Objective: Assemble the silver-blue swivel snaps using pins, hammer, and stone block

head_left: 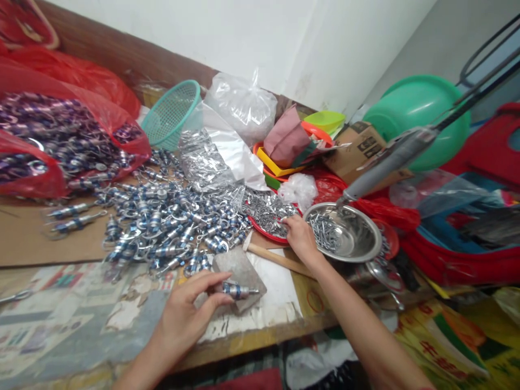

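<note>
Between the thumb and fingers of my left hand (pixel 199 298) is a blue and silver metal piece (pixel 238 291), its thin tip pointing right over a grey metal block (pixel 249 273). My right hand (pixel 296 230) reaches to the red plate (pixel 266 232) of small silver parts (pixel 268 208); its fingertips are pressed together at the plate's right side, and what they hold is too small to make out. A hammer (pixel 280 260) lies behind the block, its handle partly under my right arm. Many similar blue and silver pieces (pixel 158 227) are heaped to the left of the plate.
A steel bowl (pixel 361 230) of metal pins stands right of my right hand, below a grey lever handle (pixel 390 160). Behind are a teal basket (pixel 173 114), plastic bags, a cardboard box (pixel 359 146) and a green basin (pixel 422 119). A red bag (pixel 134 149) of purple pieces is at left.
</note>
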`<state>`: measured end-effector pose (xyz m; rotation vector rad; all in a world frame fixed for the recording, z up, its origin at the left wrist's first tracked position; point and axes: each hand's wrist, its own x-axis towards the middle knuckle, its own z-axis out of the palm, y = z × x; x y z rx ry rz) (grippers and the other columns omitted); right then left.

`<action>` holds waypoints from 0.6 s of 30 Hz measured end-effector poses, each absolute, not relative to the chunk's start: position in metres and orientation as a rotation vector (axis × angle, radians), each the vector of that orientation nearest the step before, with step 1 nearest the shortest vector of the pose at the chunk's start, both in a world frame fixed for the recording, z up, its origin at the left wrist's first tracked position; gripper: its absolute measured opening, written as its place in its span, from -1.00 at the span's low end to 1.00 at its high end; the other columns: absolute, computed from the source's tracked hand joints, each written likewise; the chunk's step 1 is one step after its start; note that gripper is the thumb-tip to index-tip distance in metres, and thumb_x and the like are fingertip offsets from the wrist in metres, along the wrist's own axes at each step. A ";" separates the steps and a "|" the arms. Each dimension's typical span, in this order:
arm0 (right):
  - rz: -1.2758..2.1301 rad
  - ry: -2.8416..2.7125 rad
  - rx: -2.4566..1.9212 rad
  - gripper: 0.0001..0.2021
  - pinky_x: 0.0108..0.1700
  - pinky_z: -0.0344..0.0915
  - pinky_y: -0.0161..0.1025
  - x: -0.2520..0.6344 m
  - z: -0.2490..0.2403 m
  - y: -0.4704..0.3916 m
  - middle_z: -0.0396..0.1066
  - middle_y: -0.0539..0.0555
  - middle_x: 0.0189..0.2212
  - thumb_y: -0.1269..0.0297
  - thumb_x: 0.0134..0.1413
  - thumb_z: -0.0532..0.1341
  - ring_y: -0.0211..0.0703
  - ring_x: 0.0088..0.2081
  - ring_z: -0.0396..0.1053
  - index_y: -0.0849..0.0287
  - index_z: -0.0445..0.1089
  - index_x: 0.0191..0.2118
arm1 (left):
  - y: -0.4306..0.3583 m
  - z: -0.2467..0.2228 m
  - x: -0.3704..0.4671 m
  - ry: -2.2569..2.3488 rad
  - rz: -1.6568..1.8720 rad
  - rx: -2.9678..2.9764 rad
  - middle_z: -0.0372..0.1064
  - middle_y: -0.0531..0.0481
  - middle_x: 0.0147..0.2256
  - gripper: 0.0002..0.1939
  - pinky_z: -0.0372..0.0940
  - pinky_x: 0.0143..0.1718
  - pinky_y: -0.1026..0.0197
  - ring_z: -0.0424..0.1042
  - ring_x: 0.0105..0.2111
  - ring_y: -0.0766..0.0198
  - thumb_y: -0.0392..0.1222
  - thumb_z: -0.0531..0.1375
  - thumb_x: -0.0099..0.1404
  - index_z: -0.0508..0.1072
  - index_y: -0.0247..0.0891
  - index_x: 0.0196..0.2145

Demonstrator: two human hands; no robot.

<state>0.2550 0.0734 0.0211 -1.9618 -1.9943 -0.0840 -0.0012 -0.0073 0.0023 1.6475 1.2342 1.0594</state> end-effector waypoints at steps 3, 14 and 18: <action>0.060 -2.058 -1.730 -0.79 -0.20 0.25 -0.35 0.220 0.033 0.043 0.43 0.05 -0.34 0.48 0.07 0.06 -0.25 -0.27 0.35 0.16 0.44 -0.30 | -0.009 0.001 -0.001 1.220 1.068 1.646 0.44 0.07 -0.53 -0.73 0.26 -0.35 0.24 0.39 -0.49 0.23 -0.23 0.26 -0.02 0.53 -0.13 -0.28; 0.556 -2.181 -1.069 -0.77 -0.38 0.29 -0.34 0.166 0.041 -0.016 0.40 0.08 -0.44 0.48 0.06 0.04 -0.25 -0.41 0.34 0.21 0.45 -0.34 | -0.008 0.008 0.000 1.172 1.125 1.666 0.46 0.04 -0.53 -0.77 0.28 -0.39 0.27 0.40 -0.49 0.24 -0.28 0.26 -0.04 0.56 -0.12 -0.35; 0.537 -2.141 -1.061 -0.81 -0.27 0.32 -0.29 0.170 0.040 -0.022 0.39 0.08 -0.36 0.41 0.07 0.09 -0.22 -0.30 0.35 0.19 0.37 -0.19 | -0.010 0.014 -0.002 1.117 1.059 1.590 0.47 0.03 -0.50 -0.86 0.28 -0.40 0.28 0.42 -0.45 0.23 -0.27 0.21 0.01 0.58 -0.08 -0.51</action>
